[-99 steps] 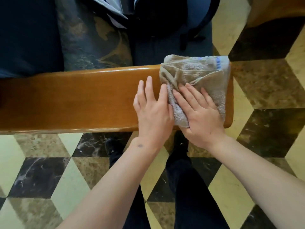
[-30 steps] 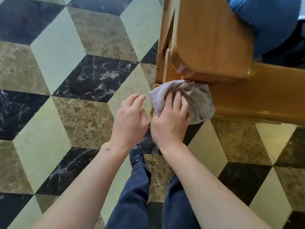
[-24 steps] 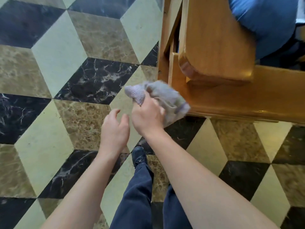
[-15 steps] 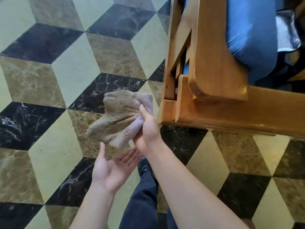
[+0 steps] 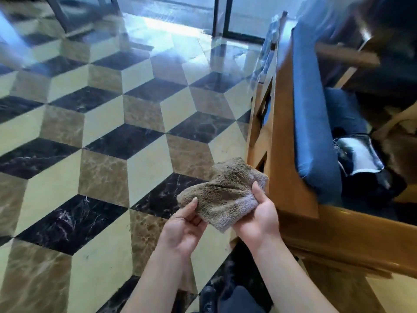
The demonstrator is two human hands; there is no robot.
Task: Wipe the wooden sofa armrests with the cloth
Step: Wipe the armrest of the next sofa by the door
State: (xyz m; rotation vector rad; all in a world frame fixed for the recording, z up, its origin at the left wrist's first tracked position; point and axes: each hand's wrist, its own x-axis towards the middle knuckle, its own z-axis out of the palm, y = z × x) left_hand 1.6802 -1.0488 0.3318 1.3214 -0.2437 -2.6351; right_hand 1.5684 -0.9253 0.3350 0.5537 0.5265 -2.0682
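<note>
A crumpled beige-grey cloth point(image 5: 223, 195) hangs in the air between both hands, off the wood, just left of the sofa's corner. My left hand point(image 5: 184, 224) pinches its left edge between thumb and fingers. My right hand point(image 5: 259, 213) grips its right side, thumb on top. The wooden sofa armrest point(image 5: 352, 236) runs along the lower right, glossy and orange-brown. The upright wooden sofa frame point(image 5: 282, 154) stands just right of the cloth.
A blue cushion point(image 5: 316, 123) lies against the frame, with a dark bag and a silver pouch point(image 5: 358, 154) on the seat. Marble floor point(image 5: 101, 143) in a cube pattern spreads to the left. Glass doors point(image 5: 221, 16) stand at the back. My legs show below.
The cloth came off the armrest's left end and was lifted away. My left hand rose and took hold of its left edge. The view tilted up toward the room.
</note>
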